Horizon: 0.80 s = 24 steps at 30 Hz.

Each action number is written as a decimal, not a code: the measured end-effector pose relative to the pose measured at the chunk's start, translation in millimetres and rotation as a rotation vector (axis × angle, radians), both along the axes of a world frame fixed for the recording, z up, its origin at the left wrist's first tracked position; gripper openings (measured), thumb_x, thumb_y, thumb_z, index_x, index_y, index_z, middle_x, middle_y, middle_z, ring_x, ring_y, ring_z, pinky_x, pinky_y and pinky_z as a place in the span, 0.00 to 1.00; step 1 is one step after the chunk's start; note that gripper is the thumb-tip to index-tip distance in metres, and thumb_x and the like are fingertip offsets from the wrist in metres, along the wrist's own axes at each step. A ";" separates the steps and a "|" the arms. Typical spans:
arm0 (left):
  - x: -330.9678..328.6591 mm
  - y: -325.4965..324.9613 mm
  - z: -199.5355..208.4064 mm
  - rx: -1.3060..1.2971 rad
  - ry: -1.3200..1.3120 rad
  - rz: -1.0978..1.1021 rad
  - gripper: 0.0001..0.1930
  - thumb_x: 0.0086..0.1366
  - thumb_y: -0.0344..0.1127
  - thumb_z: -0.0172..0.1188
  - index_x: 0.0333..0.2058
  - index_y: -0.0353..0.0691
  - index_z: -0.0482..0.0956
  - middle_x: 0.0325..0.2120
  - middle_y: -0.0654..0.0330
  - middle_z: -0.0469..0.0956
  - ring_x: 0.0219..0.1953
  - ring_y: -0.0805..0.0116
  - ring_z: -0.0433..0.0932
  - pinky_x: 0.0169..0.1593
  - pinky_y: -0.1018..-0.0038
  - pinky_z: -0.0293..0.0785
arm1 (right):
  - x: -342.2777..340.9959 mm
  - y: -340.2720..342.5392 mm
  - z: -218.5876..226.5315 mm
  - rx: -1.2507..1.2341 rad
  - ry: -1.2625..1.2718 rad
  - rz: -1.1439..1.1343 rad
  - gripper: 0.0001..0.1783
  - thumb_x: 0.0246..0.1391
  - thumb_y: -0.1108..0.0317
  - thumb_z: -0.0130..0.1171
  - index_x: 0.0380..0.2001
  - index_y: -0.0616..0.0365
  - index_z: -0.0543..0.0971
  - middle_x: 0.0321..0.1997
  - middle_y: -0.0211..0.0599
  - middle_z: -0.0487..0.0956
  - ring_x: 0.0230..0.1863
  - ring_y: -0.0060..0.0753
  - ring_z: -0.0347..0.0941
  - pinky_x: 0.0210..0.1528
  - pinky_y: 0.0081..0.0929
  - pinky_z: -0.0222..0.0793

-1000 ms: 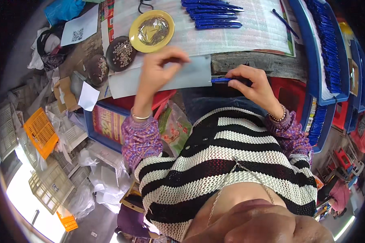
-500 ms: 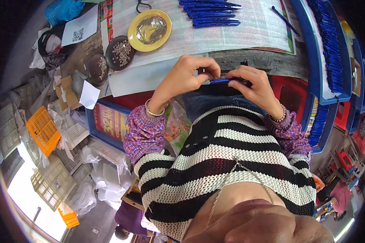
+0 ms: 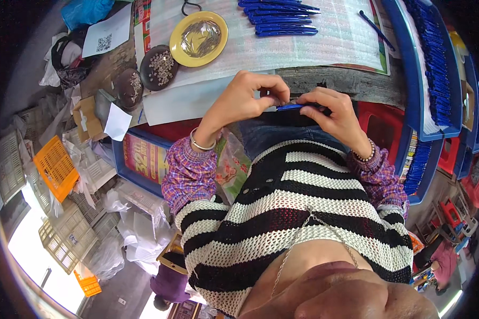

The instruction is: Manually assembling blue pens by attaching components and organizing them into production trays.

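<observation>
Over the table's near edge, both hands meet on one slim blue plastic clip. My left hand pinches at its left end, thumb against forefinger; whether a small part sits between those fingertips I cannot make out. The fingers of my right hand wrap the clip's right part and hide most of it. Beyond the hands, a pile of similar blue clips lies on the white foam sheet. A yellow plate holds thin metal pins. Beside it, two dark dishes hold small metal pieces that look like springs.
A single blue clip lies at the right of the sheet. Blue trays filled with blue clips stand along the right. At left are a paper sheet, an open cardboard box and an orange crate on the floor.
Both hands keep nearly the same pose on the clip. The view has shifted slightly, and the person in purple in the background has moved a little.
</observation>
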<state>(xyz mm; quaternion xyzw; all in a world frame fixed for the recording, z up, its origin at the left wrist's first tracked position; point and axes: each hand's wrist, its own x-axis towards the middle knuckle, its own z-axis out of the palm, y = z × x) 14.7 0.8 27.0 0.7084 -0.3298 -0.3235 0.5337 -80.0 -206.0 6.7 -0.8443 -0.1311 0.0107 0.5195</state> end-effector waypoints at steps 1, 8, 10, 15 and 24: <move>-0.2 0.0 -0.7 -0.003 0.018 0.001 0.07 0.49 0.20 0.56 0.28 0.34 0.78 0.23 0.63 0.78 0.29 0.76 0.76 0.35 0.80 0.70 | -0.1 0.6 0.2 0.005 0.004 -0.004 0.09 0.44 0.74 0.62 0.33 0.61 0.78 0.28 0.38 0.77 0.27 0.33 0.73 0.28 0.24 0.67; 3.6 1.9 -8.1 -0.001 0.087 -0.011 0.06 0.50 0.21 0.57 0.29 0.34 0.77 0.24 0.63 0.78 0.30 0.76 0.76 0.37 0.79 0.70 | 0.8 -1.1 -1.1 -0.003 -0.036 -0.011 0.10 0.43 0.76 0.62 0.33 0.61 0.78 0.28 0.38 0.77 0.28 0.33 0.73 0.29 0.24 0.67; 3.9 1.4 -7.6 -0.006 0.070 -0.018 0.06 0.50 0.21 0.57 0.29 0.34 0.77 0.24 0.63 0.78 0.30 0.76 0.76 0.38 0.80 0.70 | 1.3 -1.8 -2.8 -0.015 -0.033 -0.004 0.10 0.43 0.76 0.62 0.33 0.62 0.78 0.28 0.38 0.77 0.28 0.33 0.73 0.29 0.24 0.67; 4.8 -1.7 -7.7 -0.034 0.081 -0.040 0.06 0.50 0.20 0.56 0.29 0.34 0.77 0.24 0.63 0.78 0.30 0.76 0.75 0.38 0.80 0.70 | 0.9 -0.3 -1.3 -0.015 -0.018 -0.002 0.09 0.43 0.76 0.62 0.32 0.62 0.78 0.28 0.38 0.77 0.26 0.33 0.73 0.29 0.24 0.68; -5.1 -5.7 -3.4 -0.002 -0.124 -0.005 0.09 0.48 0.19 0.55 0.30 0.34 0.77 0.25 0.59 0.78 0.29 0.71 0.77 0.36 0.77 0.71 | -0.2 1.9 -7.5 -0.213 -0.294 -0.080 0.12 0.37 0.76 0.64 0.30 0.59 0.79 0.27 0.36 0.78 0.26 0.34 0.72 0.28 0.26 0.68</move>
